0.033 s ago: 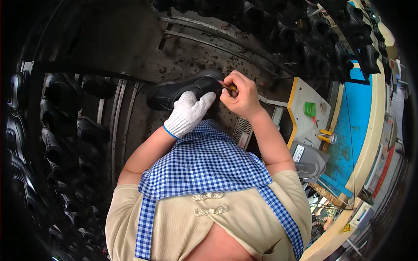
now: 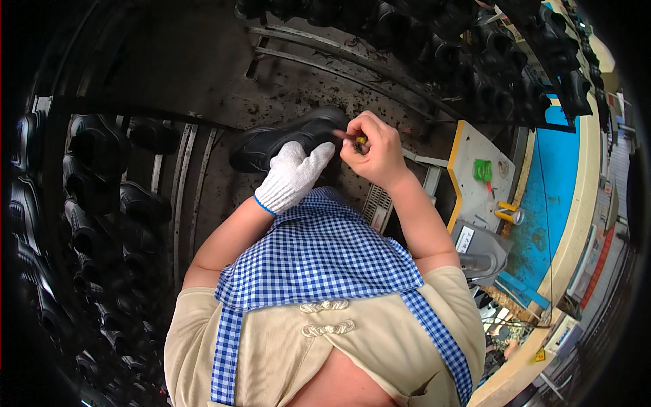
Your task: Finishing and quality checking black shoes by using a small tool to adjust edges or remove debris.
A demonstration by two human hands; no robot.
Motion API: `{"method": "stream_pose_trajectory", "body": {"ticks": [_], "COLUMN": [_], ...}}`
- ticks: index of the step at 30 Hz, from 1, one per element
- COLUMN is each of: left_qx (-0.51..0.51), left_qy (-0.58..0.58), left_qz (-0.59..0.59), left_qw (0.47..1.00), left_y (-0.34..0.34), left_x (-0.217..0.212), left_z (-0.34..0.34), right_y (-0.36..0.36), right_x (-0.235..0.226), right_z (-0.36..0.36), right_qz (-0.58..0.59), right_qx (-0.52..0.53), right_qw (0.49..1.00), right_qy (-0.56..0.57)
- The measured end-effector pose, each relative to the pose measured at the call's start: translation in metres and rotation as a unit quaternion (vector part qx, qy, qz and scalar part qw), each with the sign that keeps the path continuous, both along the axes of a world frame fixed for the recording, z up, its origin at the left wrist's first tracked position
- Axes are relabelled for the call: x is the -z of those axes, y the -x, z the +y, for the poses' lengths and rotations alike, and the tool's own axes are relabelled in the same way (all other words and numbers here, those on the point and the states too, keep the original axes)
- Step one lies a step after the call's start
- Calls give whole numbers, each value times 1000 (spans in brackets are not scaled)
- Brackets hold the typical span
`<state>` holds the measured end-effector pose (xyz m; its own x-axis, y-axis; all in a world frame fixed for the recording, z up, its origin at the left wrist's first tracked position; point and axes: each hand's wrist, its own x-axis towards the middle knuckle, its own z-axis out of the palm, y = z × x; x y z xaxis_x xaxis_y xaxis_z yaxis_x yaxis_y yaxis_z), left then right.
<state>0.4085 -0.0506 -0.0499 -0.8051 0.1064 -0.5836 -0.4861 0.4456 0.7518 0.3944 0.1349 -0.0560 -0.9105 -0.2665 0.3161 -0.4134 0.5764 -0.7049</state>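
A black shoe (image 2: pixel 274 144) lies on its side above my apron, sole edge toward the far side. My left hand (image 2: pixel 290 178), in a white knitted glove with a blue cuff edge, is closed on the near side of the shoe; most of its fingers are hidden behind it. At the shoe's right end, my bare right hand (image 2: pixel 373 150) pinches a small tool (image 2: pixel 361 142) with a yellow part and a dark end. A thin reddish tip, blurred, points from the fingers toward the shoe. The tool's exact kind does not show.
Racks of black shoes stand at the left (image 2: pixel 85 183) and far right (image 2: pixel 488 54). To my right are a white board (image 2: pixel 475 159) with yellow edging, a green container (image 2: pixel 483 169), a yellow can (image 2: pixel 508 212) and a blue surface (image 2: pixel 556 163). Dark scraps litter the floor.
My right hand has shifted very slightly, and the thin tip near the shoe is now more blurred. The left hand and the shoe stay practically in place.
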Motion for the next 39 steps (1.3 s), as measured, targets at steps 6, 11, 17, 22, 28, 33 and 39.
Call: {"method": "stream_pose_trajectory", "body": {"ticks": [6, 11, 17, 22, 28, 33, 39], "left_qx": [37, 39, 15, 5, -7, -157, -207], "left_qy": [6, 33, -79, -231, -335, -519, -515], "left_qz": [93, 30, -28, -22, -129, -259, -202], "left_qw": [995, 998, 996, 973, 933, 799, 807], "left_y": [4, 5, 9, 14, 19, 19, 23], "left_x": [-5, -10, -3, -14, -9, 0, 24], "left_z": [5, 9, 4, 4, 1, 16, 29], "right_y": [-7, -2, -2, 3, 11, 20, 17], "right_x": [-3, -4, -8, -22, -25, -25, -24], "right_z": [-6, 0, 12, 27, 39, 33, 25], "right_qz": [96, 77, 11, -5, -96, -80, -36], "right_qx": [57, 57, 29, -14, -43, -57, 29], "right_qw": [983, 990, 999, 1000, 992, 991, 999], "right_qy": [-147, -103, 11, 6, 74, 89, 20]}}
